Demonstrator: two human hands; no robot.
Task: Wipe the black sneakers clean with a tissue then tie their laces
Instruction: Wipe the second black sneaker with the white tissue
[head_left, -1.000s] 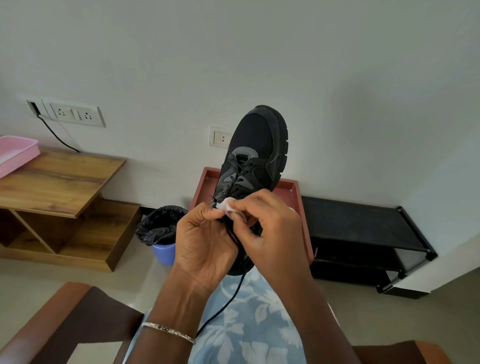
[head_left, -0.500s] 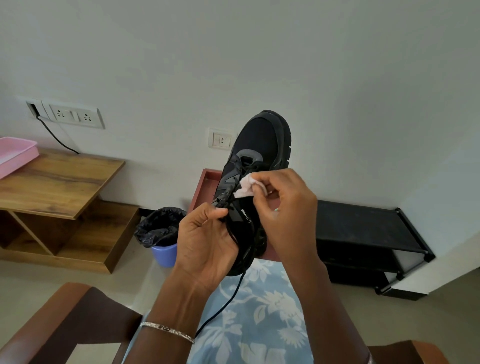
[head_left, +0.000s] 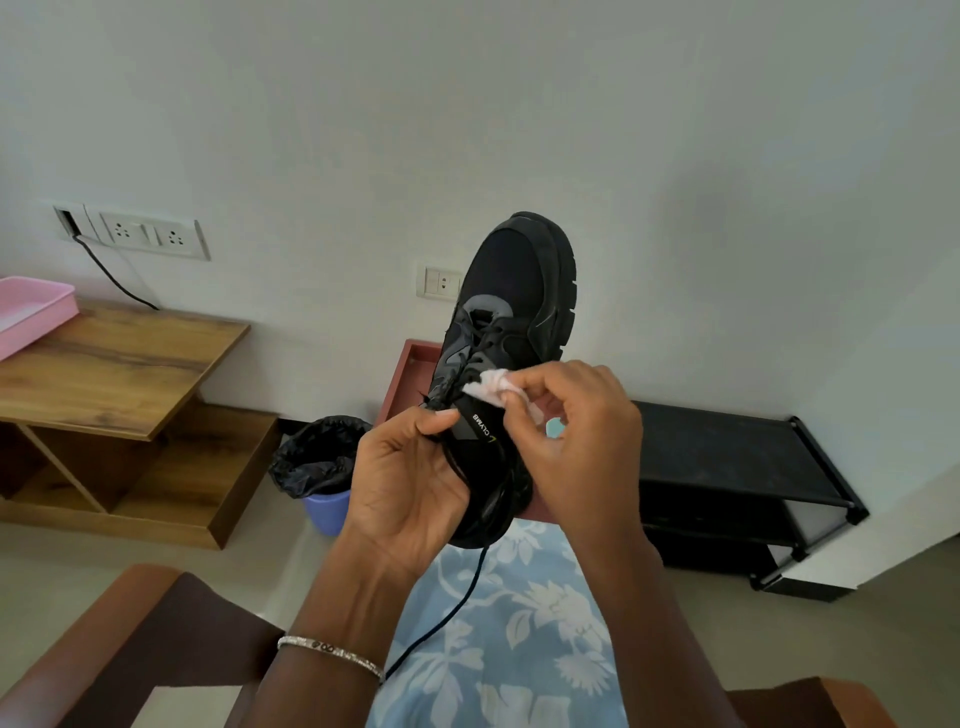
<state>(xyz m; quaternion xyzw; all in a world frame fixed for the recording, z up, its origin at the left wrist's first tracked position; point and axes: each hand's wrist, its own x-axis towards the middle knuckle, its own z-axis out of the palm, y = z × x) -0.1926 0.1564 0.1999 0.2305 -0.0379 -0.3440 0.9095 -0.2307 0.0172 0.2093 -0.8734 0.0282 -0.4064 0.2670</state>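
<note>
Head view: left grip (head_left: 410, 483) clamped round matte black sneaker (head_left: 514, 280); right grip (head_left: 576, 447) pinching crumpled white tissue (head_left: 485, 387).

One wide-angle view, from the person's head, faces forward and down across the lap toward the wall (head_left: 467, 104). It is close to the work: the left hand (head_left: 410, 483) gripping the black sneaker (head_left: 514, 291) and the right hand (head_left: 576, 441) pinching the tissue (head_left: 488, 387) fill the centre, forearms entering from the lower edge. The wooden shelf (head_left: 119, 364) at left and the black rack (head_left: 727, 441) at right lean outward, probably from lens curvature.
</note>
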